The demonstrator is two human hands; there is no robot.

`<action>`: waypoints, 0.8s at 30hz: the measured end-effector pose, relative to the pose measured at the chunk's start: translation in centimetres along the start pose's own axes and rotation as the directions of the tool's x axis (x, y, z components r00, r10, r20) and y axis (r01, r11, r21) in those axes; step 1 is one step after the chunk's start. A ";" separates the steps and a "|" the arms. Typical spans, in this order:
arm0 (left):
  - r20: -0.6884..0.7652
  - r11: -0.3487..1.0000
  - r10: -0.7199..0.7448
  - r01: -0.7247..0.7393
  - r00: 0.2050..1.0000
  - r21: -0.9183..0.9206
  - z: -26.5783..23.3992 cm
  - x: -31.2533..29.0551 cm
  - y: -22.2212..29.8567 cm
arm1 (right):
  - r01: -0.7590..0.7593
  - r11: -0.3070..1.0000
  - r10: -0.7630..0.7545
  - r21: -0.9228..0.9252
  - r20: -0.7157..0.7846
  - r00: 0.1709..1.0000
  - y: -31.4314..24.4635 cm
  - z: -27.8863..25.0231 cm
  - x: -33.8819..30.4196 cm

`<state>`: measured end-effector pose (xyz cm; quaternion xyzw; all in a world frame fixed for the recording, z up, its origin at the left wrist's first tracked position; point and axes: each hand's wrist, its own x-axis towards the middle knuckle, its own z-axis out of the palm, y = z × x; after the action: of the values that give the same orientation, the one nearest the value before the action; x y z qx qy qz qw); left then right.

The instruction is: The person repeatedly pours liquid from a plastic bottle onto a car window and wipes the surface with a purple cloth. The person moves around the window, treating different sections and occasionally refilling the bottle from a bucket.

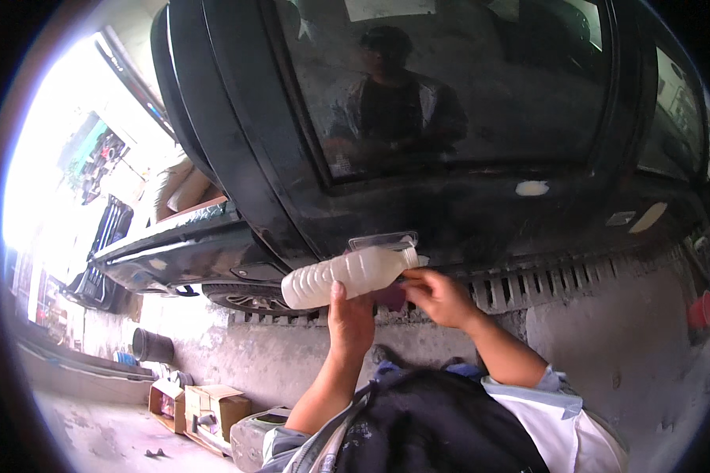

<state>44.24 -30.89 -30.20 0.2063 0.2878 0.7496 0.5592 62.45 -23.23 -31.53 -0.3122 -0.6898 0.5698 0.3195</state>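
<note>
My left hand [349, 319] is wrapped around a ribbed, cloudy plastic bottle [343, 277] from below, thumb along its near side. The bottle lies almost level, its narrow neck pointing right and slightly up. Close by the neck is my right hand [442, 298], its fingers pinched together. A small purple piece [392, 297] shows at those fingertips, partly hidden under the bottle; whether it is cloth or sandpaper I cannot tell. Just beyond the bottle is the door handle [383, 240] of a dark car [465, 213].
Pale filler patches [532, 188] mark the car's side. A slotted floor grate [544, 285] runs along below it. Cardboard boxes [217, 406] and a black bucket [151, 345] stand at left. A red bucket [700, 310] is at far right.
</note>
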 end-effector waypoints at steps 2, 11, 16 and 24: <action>-0.119 0.983 0.120 -0.101 0.986 0.155 1.2 -0.5 -1.5 | 0.017 0.968 -0.078 -0.251 -0.234 0.969 0.0 -2.7 -2.2; 0.204 0.591 -0.063 -0.128 0.977 0.796 7.5 -0.1 -4.7 | 0.046 0.875 -0.059 -0.481 -0.011 0.998 -4.3 -6.3 -2.5; 0.341 0.416 0.150 -0.372 0.928 0.830 6.1 4.0 -1.8 | -0.003 0.975 -0.068 -0.224 -0.307 0.949 1.5 -11.0 -3.7; 0.218 -0.008 0.658 -0.283 0.721 0.959 4.0 13.8 7.5 | 0.087 0.996 -0.045 0.034 -0.641 0.766 4.6 -19.0 -9.2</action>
<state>37.37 -18.48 -22.38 0.4753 0.6780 0.5590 -0.0433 83.37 -18.66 -34.11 -0.4530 -0.5325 0.4388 0.5645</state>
